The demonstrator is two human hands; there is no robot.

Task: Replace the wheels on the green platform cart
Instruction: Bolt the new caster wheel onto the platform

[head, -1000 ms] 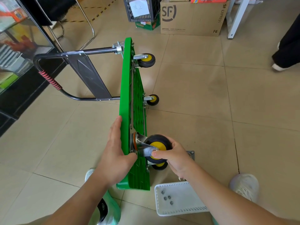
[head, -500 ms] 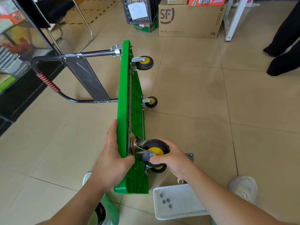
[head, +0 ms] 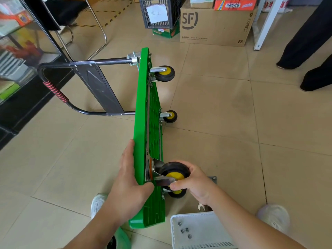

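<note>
The green platform cart (head: 142,108) stands on its long edge on the tiled floor, underside facing right, black handle (head: 86,76) folded out to the left. My left hand (head: 128,178) grips the platform's top edge near its close end, thumb on the underside. My right hand (head: 193,182) grips a caster wheel (head: 173,174) with a black tyre, yellow hub and steel fork, held against the underside. A lower caster (head: 177,193) sits just below it, partly hidden. Two more casters (head: 164,73) (head: 169,116) are mounted at the far end.
A white plastic basket (head: 213,220) with several nuts lies by my right forearm; a wrench end (head: 200,206) and a metal plate (head: 212,179) lie beside it. An SF cardboard box (head: 215,26), black crate (head: 158,13), chair legs and glass cabinet stand beyond. A person's legs (head: 305,49) at right.
My hands keep their holds on the platform and the caster. The view has shifted slightly, and the person's legs at right have stepped closer into the frame.
</note>
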